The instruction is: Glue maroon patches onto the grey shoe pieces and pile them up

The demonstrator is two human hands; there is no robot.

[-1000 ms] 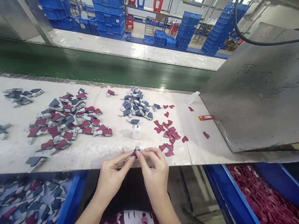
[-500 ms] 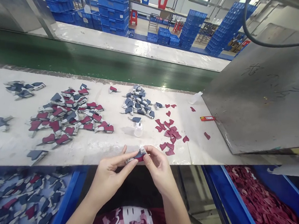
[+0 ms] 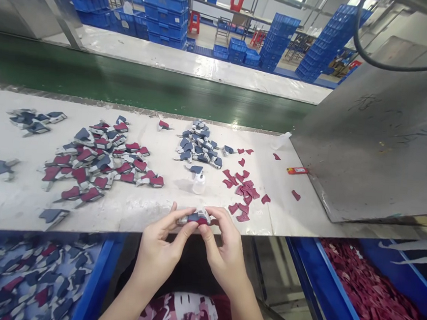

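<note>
Between my two hands, at the table's front edge, is a small grey, blue and maroon plastic part [image 3: 197, 217]. My left hand [image 3: 165, 237] pinches its left end between thumb and fingers. My right hand [image 3: 222, 239] grips the right end, its thumb pressed near the maroon piece. Just beyond them stands a small clear bottle [image 3: 199, 184]. A pile of grey-and-blue parts [image 3: 199, 144] lies behind the bottle. Loose maroon pieces [image 3: 246, 188] are scattered to the right. On the left is a larger heap of parts with maroon and blue faces [image 3: 99, 158].
Below the table, a blue bin of mixed parts [image 3: 95, 279] stands left and a blue bin of maroon pieces [image 3: 383, 296] right. A metal panel [image 3: 381, 143] borders the right side, near a red-and-yellow object [image 3: 297, 171]. A green conveyor belt [image 3: 159, 94] runs behind.
The held part has turned from a slant to nearly level. Both my thumbs have come closer together along its near side. The camera view has shifted slightly.
</note>
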